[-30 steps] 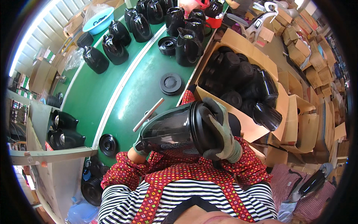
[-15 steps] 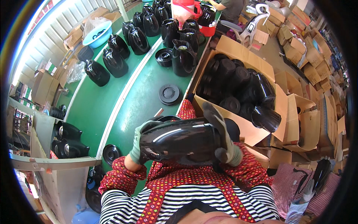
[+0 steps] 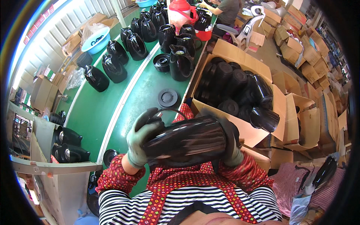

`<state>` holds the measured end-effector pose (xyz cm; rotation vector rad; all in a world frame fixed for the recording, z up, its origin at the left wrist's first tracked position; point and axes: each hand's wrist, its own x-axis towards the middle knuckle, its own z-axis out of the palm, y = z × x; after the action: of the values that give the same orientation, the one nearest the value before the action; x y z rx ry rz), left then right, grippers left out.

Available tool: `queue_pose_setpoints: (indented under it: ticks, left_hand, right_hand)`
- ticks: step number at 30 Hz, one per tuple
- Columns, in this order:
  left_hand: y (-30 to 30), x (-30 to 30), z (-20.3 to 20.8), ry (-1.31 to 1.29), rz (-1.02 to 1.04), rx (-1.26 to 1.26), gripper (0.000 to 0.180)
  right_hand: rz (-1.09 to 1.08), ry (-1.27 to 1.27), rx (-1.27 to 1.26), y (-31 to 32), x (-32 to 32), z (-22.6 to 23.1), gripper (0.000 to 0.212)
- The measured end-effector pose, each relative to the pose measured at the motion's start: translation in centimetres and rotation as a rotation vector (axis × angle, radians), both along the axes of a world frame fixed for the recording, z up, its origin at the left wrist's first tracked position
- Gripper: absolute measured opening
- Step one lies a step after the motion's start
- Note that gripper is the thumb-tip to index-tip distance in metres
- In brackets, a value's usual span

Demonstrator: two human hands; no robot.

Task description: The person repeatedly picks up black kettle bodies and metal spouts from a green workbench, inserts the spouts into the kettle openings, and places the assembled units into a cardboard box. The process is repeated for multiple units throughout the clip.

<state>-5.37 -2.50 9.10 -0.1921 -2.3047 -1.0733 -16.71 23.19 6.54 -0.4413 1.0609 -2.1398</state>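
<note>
A glossy black vacuum jug (image 3: 187,142) lies on its side between my hands, held in front of my body above the bench edge. My left hand (image 3: 140,140), in a light green glove with dark fingers, grips its left end, and a thin dark loop stands up beside those fingers. At the wider right end, my right hand (image 3: 231,144) is closed around the base, its gloved fingers smeared by motion. A round black ridged disc (image 3: 167,98) lies on the green bench (image 3: 131,108) beyond the jug.
Several black jugs (image 3: 180,62) stand farther along the bench, near a red-and-white container (image 3: 182,17). At right, an open carton (image 3: 247,52) holds black cylindrical parts. A blue basin (image 3: 96,40) sits at far left; a person (image 3: 227,13) works at the far end.
My left hand has shifted its grip, its fingers now raised over the jug's left end. My right hand has moved around the base, and the jug is tilted slightly differently.
</note>
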Motion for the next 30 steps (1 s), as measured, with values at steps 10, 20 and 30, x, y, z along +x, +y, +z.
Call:
queue_pose_setpoints:
  ticks: [10,20,30]
  left_hand:
    - [0.4,-1.0,-0.8,-0.138,-0.114,0.469,0.047]
    - [0.5,-1.6,-2.6,-0.343,-0.166,0.691,0.047]
    - [-1.1,-2.1,-5.0,-0.298,-0.304,-0.049,0.059]
  right_hand:
    - [-0.226,0.139,-0.086,-1.2,0.6,-1.2,0.075]
    - [-0.3,0.516,0.032,0.9,0.3,-2.5,0.084]
    - [-0.038,-0.09,0.163,1.8,-0.5,-3.5,0.075]
